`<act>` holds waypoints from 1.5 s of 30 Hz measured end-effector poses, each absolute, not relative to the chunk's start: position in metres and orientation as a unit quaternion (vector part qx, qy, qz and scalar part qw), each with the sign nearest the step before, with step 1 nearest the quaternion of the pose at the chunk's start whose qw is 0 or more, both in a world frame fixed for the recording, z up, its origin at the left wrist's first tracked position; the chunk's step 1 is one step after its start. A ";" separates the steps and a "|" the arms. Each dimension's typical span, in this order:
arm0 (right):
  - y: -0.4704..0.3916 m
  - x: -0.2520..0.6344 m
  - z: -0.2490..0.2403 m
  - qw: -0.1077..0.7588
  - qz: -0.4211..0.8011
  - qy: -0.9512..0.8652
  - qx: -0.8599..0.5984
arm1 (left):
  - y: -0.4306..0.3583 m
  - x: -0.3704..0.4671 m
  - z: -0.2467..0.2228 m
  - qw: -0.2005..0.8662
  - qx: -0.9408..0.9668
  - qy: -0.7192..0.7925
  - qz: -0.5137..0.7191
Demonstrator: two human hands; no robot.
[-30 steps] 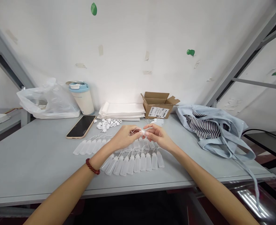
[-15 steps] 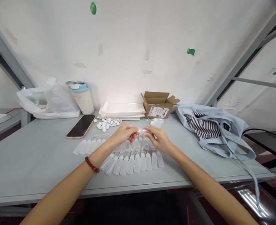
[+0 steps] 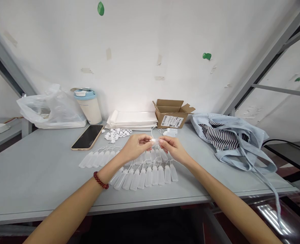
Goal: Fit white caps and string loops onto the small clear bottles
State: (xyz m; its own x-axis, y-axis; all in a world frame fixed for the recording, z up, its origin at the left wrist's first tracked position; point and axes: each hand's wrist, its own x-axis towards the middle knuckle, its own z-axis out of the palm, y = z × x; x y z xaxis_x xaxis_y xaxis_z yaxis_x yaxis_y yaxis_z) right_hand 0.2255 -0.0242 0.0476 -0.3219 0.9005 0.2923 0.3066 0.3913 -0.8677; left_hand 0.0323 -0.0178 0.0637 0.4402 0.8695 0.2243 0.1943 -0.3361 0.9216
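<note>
A small translucent bottle is held in the air just above the grey counter, pinched between both hands. The fingers of the left hand are closed on its left end, and the fingers of the right hand are closed on its right end, so that the fingertips of the two hands nearly meet. A red bead bracelet is worn on the left wrist. Below the hands, rows of similar empty bottles are laid side by side on the counter, with a further row to the left. A heap of small white caps is seen behind them, near a phone lying face up. Farther back, a stack of white pouches, an open cardboard box, a lidded cup and a plastic bag are set along the wall, and a pale blue cloth bag is spread at the right.
</note>
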 end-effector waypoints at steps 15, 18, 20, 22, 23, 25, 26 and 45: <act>-0.022 0.224 0.038 0.491 0.101 -0.802 -0.326 | -0.013 0.031 0.061 0.587 0.637 0.376 0.330; -0.023 0.224 0.039 0.482 0.103 -0.804 -0.332 | -0.015 0.032 0.062 0.551 0.656 0.382 0.346; -0.024 0.224 0.041 0.469 0.125 -0.801 -0.351 | -0.017 0.033 0.064 0.520 0.678 0.385 0.349; -0.026 0.224 0.044 0.451 0.168 -0.792 -0.376 | -0.019 0.033 0.066 0.488 0.706 0.376 0.350; -0.027 0.224 0.045 0.442 0.194 -0.785 -0.388 | -0.019 0.033 0.067 0.472 0.719 0.371 0.351; -0.027 0.224 0.047 0.427 0.248 -0.768 -0.407 | -0.020 0.032 0.068 0.448 0.738 0.365 0.350; -0.027 0.225 0.048 0.422 0.272 -0.760 -0.413 | -0.020 0.031 0.068 0.439 0.744 0.364 0.347; 0.001 0.246 0.037 0.488 0.304 -0.669 -0.471 | 0.007 0.018 0.051 0.330 0.722 0.469 0.388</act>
